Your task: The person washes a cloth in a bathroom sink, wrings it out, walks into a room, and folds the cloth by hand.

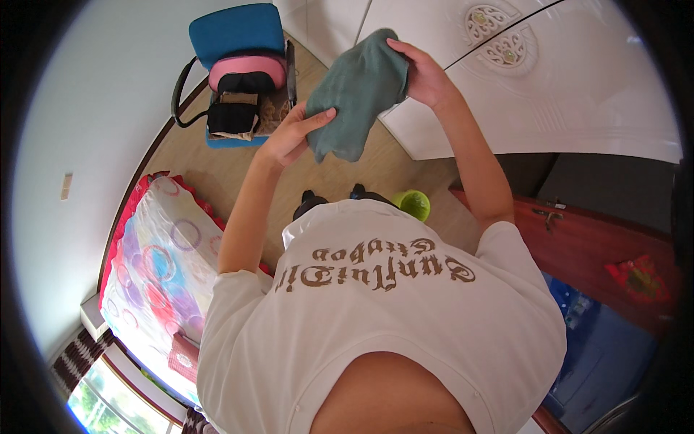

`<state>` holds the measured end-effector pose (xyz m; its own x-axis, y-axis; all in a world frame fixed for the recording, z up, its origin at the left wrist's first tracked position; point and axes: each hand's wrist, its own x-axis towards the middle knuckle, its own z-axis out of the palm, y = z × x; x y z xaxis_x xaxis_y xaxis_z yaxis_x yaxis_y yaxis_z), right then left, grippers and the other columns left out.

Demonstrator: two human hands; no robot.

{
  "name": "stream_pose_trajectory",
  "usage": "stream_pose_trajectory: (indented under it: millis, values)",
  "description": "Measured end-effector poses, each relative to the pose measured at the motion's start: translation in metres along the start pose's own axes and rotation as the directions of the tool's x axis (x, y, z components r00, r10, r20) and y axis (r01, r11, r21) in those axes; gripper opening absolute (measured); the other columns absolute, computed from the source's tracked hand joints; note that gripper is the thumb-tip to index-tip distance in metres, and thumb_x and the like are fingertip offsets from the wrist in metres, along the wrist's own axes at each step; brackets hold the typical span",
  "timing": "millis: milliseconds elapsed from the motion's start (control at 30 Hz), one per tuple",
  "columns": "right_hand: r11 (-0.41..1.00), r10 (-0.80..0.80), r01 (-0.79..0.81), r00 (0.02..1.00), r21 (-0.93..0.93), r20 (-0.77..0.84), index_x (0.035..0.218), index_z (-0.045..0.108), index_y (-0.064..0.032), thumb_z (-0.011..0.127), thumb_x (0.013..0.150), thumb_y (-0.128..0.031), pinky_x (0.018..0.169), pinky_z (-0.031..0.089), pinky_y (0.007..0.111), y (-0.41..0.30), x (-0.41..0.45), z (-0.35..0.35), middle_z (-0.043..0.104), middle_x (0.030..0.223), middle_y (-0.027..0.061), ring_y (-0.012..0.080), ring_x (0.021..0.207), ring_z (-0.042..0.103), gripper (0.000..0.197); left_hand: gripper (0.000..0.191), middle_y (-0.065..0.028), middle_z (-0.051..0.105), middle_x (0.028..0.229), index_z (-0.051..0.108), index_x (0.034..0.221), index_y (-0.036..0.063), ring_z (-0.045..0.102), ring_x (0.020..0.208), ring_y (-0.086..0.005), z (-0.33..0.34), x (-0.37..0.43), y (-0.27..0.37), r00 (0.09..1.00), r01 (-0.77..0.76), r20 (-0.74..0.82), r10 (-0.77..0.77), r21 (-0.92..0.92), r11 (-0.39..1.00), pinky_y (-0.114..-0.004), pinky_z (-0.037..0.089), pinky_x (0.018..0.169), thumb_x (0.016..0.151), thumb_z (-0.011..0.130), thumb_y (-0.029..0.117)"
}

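A folded grey-green cloth [358,92] is held up in front of me, between both hands. My left hand [293,133] grips its lower left edge, with the thumb lying on top and the fingers hidden partly beneath. At the upper right edge, my right hand [425,73] pinches the cloth between thumb and fingers. The cloth's lower edge hangs loose and wavy. What kind of textile item it is, I cannot tell.
A blue office chair [236,32] holds a pink and black cushion [246,70] and folded dark cloth [233,116]. White cabinet doors [569,97] stand at right, a green bin [415,205] by my feet, a covered bed [162,260] at left, and a red wooden door [569,233] at lower right.
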<state>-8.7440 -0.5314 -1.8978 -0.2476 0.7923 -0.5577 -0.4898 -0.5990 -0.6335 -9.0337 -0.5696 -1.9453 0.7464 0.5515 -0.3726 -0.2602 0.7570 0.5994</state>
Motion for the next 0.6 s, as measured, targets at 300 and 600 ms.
stream_pose_trajectory:
  millis: [300, 600]
  values:
    - [0.901, 0.077, -0.242, 0.906, 0.36, 0.415, 0.152, 0.043, -0.0207, 0.054, 0.104, -0.046, 0.108, 0.046, 0.049, 0.09, 0.004, -0.084, 0.053, 0.148, 0.0055, 0.0254, 0.133, 0.054, 0.055, 0.047, -0.0087, 0.062, 0.134, 0.051, 0.143, 0.0039, 0.06, 0.124, -0.0204, 0.039, 0.008, 0.016, 0.991, 0.048, -0.119, -0.067, -0.158, 0.986, -0.036, 0.049, 0.104, 0.103, 0.063, 0.025]
    - [0.884, -0.052, -0.073, 0.966, 0.462, 0.252, 0.155, 0.035, -0.013, 0.066, 0.098, -0.02, 0.111, 0.044, 0.049, 0.119, -0.016, -0.094, 0.048, 0.151, 0.0093, 0.028, 0.139, 0.048, 0.065, 0.042, -0.0046, 0.063, 0.132, 0.054, 0.141, 0.0044, 0.059, 0.122, -0.0162, 0.045, 0.038, -0.014, 0.939, -0.04, -0.343, 0.035, -0.008, 0.999, -0.033, 0.046, 0.102, 0.104, 0.061, 0.023]
